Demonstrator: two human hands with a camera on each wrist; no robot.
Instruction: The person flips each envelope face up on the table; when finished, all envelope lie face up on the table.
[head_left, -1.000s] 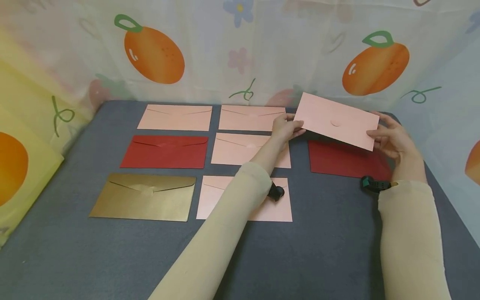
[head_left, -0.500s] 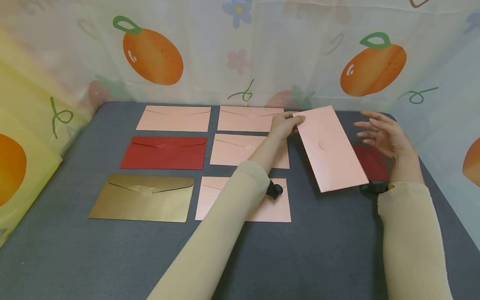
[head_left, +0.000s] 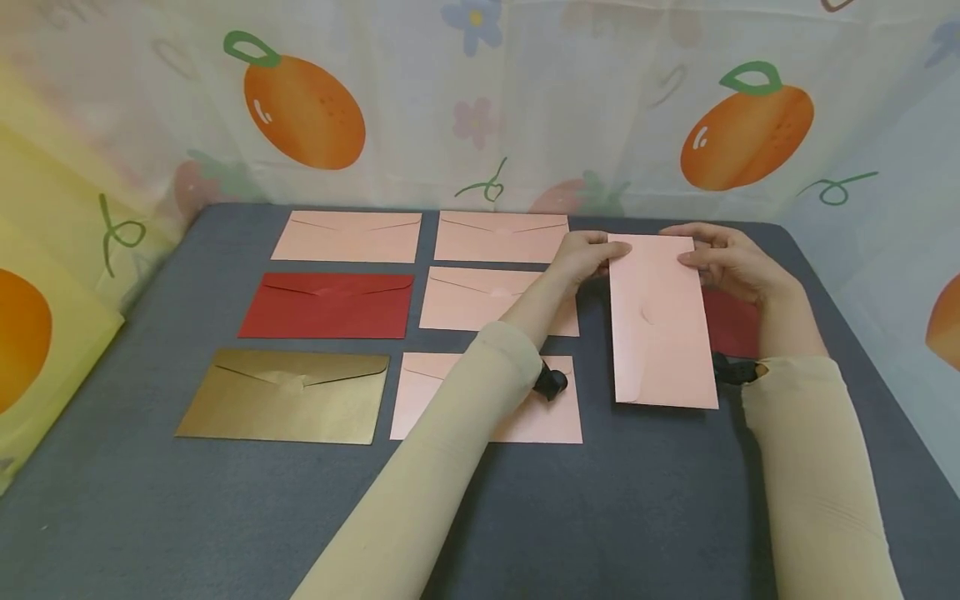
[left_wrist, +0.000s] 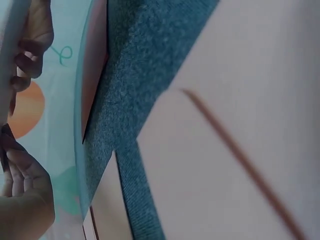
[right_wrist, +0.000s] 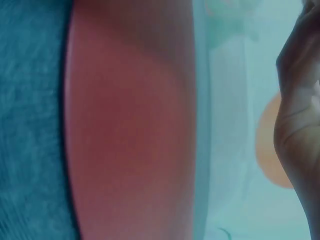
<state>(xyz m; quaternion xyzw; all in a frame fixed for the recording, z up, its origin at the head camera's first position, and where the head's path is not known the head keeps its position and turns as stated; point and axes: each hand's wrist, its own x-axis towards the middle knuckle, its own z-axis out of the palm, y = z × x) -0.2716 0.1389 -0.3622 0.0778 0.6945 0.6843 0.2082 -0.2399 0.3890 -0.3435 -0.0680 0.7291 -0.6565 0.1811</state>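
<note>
A pink envelope hangs upright, its long side vertical, above the right part of the table. My left hand pinches its upper left corner, thumb on the near face. At the upper right corner my right hand pinches it too. Behind it, partly hidden, a red envelope lies on the table; it also fills the middle of the right wrist view. Under my left forearm lie a pink envelope and, farther back, another pink envelope.
On the dark grey table lie a gold envelope, a red envelope and a pink envelope in the left column. One more pink envelope is at the back middle. A patterned curtain stands behind the table.
The held pink envelope has turned from lying sideways to upright. My right hand let go of its right end, opened, then moved left and took the upper right corner. The left hand kept hold.
</note>
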